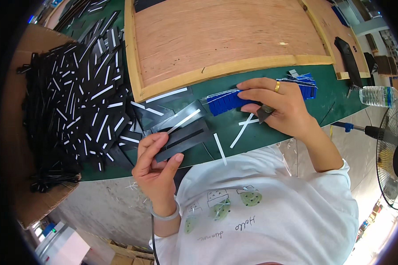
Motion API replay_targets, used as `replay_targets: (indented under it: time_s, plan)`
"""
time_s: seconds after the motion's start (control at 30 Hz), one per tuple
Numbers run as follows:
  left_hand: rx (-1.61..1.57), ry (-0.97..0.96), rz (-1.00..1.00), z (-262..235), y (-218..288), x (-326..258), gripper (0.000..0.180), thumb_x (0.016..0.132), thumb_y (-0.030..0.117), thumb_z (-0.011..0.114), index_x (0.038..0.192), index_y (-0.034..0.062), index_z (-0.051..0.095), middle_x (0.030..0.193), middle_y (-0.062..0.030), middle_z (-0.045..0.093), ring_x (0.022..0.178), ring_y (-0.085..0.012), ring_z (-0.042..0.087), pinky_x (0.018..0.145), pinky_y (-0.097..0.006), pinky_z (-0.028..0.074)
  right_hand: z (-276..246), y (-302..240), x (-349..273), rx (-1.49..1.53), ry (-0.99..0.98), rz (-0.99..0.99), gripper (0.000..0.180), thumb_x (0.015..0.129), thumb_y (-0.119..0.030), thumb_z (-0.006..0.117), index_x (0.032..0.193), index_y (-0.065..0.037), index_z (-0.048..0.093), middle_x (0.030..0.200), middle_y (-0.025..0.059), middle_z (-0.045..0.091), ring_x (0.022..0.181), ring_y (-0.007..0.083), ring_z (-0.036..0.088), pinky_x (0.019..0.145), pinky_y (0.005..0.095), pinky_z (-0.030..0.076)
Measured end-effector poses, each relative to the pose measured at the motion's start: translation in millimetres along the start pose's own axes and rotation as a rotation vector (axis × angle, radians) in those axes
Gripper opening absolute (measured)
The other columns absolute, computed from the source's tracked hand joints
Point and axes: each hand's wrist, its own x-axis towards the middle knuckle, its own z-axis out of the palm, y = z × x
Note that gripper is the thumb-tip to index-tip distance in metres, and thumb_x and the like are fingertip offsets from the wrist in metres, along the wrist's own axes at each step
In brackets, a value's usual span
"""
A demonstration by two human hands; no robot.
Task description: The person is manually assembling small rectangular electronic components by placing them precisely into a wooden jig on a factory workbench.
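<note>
My left hand [157, 159], closed, pinches a flat black plastic piece [183, 139] with a long dark slot at its lower end. A white strip [184, 121] runs along a second, glossier black piece beside it. My right hand [281, 106] is closed with fingertips at the right end of a blue block [224, 103], which has thin pale strips along its top. Whether the fingers pinch a strip there is hidden. A small dark flat piece [265, 113] sticks out from under the right palm.
Loose white strips [220, 148] lie on the green table [190, 157]. A cardboard box [44, 37] and a heap of black pieces with white strips [93, 92] fill the left. Behind is a wood-framed board [234, 39]. Rightward are another blue block [308, 86], a bottle [376, 96] and a fan [396, 159].
</note>
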Motion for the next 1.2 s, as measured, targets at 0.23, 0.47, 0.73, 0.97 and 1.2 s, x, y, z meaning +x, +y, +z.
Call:
replay_targets:
  time_s: [0.23, 0.47, 0.73, 0.97, 1.2]
  plan:
    - [-0.223, 0.063, -0.062, 2.0, -5.6, 7.4, 0.05, 0.067, -0.016, 0.069, 0.113, -0.0028, 0.053, 0.112, -0.0152, 0.056, 0.102, -0.0187, 0.057, 0.083, -0.027, 0.053, 0.6, -5.5, 4.5, 0.081, 0.034, 0.036, 0.022, 0.067, -0.007, 0.074, 0.087, -0.005, 0.065, 0.096, 0.0056, 0.067, 0.073, 0.0216, 0.065, 0.058, 0.0281, 0.051]
    - [-0.251, 0.055, -0.045, -1.9, -6.0, 6.6, 0.05, 0.067, -0.015, 0.069, 0.113, -0.0022, 0.052, 0.112, -0.0155, 0.056, 0.101, -0.0186, 0.058, 0.084, -0.028, 0.054, 3.9, -6.9, 5.5, 0.084, 0.045, 0.048, 0.025, 0.066, -0.005, 0.075, 0.089, -0.004, 0.065, 0.095, 0.0079, 0.067, 0.078, 0.0225, 0.066, 0.063, 0.0286, 0.052]
    - [-0.281, 0.095, -0.1, -0.4, -3.5, 11.1, 0.051, 0.07, -0.014, 0.069, 0.115, -0.0023, 0.048, 0.112, -0.017, 0.055, 0.099, -0.0174, 0.058, 0.083, -0.027, 0.053, -6.8, -18.5, 14.5, 0.178, 0.065, 0.084, 0.031, 0.065, -0.005, 0.078, 0.093, -0.003, 0.065, 0.095, 0.0112, 0.067, 0.085, 0.0256, 0.065, 0.071, 0.0295, 0.052]
    - [0.051, -0.015, 0.101, 17.4, -4.2, 12.5, 0.068, 0.068, -0.014, 0.071, 0.124, 0.0002, 0.036, 0.111, -0.0168, 0.054, 0.099, -0.0188, 0.058, 0.085, -0.028, 0.05, -24.1, -46.5, 33.6, 0.211, 0.074, -0.131, 0.033, 0.063, -0.007, 0.078, 0.092, 0.001, 0.066, 0.093, 0.0141, 0.067, 0.082, 0.0256, 0.066, 0.068, 0.0294, 0.053]
    - [-0.247, -0.165, 0.247, 32.5, -9.7, 13.2, 0.079, 0.064, -0.013, 0.072, 0.13, 0.0019, 0.031, 0.11, -0.0152, 0.054, 0.102, -0.0195, 0.057, 0.087, -0.027, 0.047, -15.3, -62.7, 34.0, 0.331, -0.009, -0.114, 0.036, 0.063, -0.008, 0.079, 0.094, 0.003, 0.066, 0.093, 0.0146, 0.067, 0.085, 0.027, 0.066, 0.072, 0.0309, 0.052]
